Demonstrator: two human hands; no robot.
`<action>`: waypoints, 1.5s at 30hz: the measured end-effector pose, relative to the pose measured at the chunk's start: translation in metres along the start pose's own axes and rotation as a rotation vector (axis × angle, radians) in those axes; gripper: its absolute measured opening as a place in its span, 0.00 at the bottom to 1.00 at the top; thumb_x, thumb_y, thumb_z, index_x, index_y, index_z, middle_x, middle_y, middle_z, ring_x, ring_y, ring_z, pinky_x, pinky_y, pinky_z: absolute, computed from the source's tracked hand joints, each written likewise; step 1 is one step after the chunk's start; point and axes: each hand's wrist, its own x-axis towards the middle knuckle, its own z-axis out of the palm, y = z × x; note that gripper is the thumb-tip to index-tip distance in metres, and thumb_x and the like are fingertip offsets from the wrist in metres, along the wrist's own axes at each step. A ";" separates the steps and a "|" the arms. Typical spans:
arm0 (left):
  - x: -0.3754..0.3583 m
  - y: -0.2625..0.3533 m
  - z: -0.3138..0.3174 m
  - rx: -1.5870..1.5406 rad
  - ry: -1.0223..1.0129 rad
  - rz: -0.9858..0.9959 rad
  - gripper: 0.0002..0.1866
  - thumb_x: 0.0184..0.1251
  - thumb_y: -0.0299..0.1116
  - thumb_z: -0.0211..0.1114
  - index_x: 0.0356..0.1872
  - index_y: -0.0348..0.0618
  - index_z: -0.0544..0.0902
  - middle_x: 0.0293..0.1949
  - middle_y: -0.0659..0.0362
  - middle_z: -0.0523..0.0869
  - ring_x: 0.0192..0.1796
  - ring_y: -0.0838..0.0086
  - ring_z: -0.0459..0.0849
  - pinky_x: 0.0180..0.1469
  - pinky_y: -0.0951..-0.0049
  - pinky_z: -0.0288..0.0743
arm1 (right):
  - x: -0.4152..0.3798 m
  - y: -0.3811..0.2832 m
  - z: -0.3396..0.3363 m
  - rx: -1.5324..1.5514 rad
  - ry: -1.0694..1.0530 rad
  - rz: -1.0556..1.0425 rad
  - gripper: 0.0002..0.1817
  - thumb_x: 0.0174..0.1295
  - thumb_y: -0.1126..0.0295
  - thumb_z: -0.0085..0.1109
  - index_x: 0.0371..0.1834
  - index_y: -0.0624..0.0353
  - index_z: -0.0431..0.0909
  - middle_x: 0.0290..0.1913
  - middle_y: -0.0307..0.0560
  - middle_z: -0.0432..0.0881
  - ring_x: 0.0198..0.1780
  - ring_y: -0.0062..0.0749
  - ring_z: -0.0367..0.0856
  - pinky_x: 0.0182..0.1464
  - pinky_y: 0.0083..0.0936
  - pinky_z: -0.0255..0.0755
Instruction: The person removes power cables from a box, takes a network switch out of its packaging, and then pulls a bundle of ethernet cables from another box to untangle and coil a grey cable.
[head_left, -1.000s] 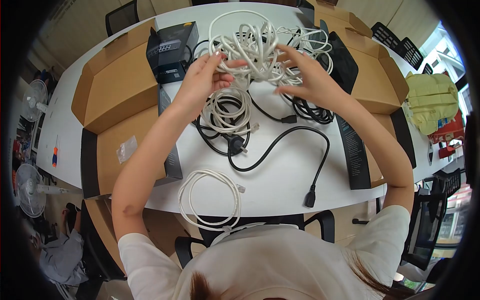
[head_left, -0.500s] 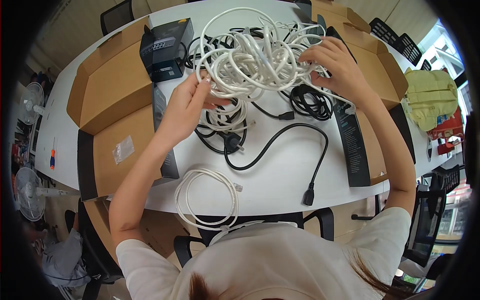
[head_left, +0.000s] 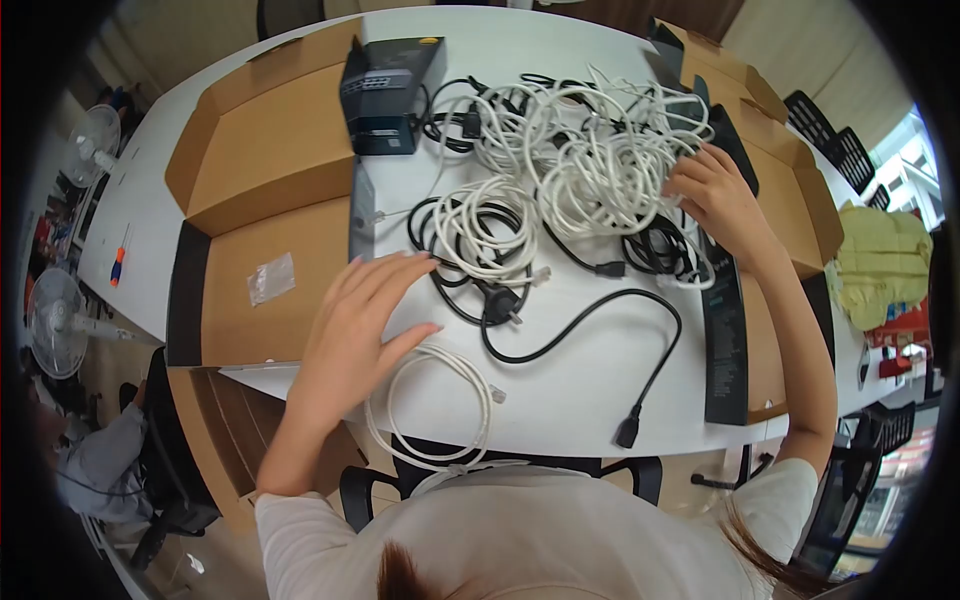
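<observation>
My left hand [head_left: 365, 318] is open, fingers spread, held above the table just over a coiled white network cable [head_left: 376, 412] that lies at the front edge and has a clear plug. At the right side of a big tangle of white network cables [head_left: 610, 185], my right hand [head_left: 718, 200] has its fingers curled round some strands; its thumb is hidden. A smaller white cable coil [head_left: 483, 225] lies left of the tangle, over a black power cord with a plug [head_left: 500, 303]. Another black power cord [head_left: 640, 290] curves toward the front, and a bundled black cord [head_left: 655, 248] sits beneath my right hand.
An open cardboard box [head_left: 275, 225] with a small clear plastic bag [head_left: 272, 279] stands at left. A dark product box [head_left: 393, 95] is behind it. Another open box [head_left: 765, 330] stands at right. A screwdriver [head_left: 118, 268] lies far left. A person in grey [head_left: 105, 455] sits at left.
The big white cable tangle has gone from between both hands down onto the table. My left hand has let go and moved toward the front. My right hand stays at the tangle's right side.
</observation>
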 end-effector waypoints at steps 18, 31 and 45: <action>-0.067 -0.099 -0.010 0.175 0.625 -0.545 0.11 0.59 0.25 0.64 0.43 0.44 0.85 0.45 0.55 0.87 0.41 0.64 0.88 0.42 0.72 0.79 | 0.068 -0.113 -0.055 -0.073 0.164 -0.047 0.17 0.49 0.71 0.68 0.43 0.55 0.78 0.53 0.41 0.77 0.61 0.40 0.72 0.62 0.37 0.67; -0.069 -0.192 -0.044 0.402 0.709 -0.557 0.10 0.64 0.27 0.61 0.44 0.42 0.85 0.42 0.50 0.87 0.41 0.56 0.85 0.44 0.65 0.76 | 0.337 -0.174 0.093 0.013 -0.141 0.202 0.38 0.51 0.47 0.69 0.62 0.55 0.70 0.58 0.53 0.75 0.62 0.48 0.72 0.50 0.50 0.77; -0.050 -0.204 -0.073 0.438 0.469 -0.940 0.14 0.59 0.27 0.65 0.47 0.47 0.84 0.52 0.57 0.84 0.51 0.57 0.82 0.52 0.63 0.75 | 0.351 -0.090 0.115 0.034 -0.229 0.152 0.46 0.44 0.51 0.74 0.71 0.37 0.63 0.51 0.49 0.82 0.53 0.45 0.81 0.51 0.39 0.76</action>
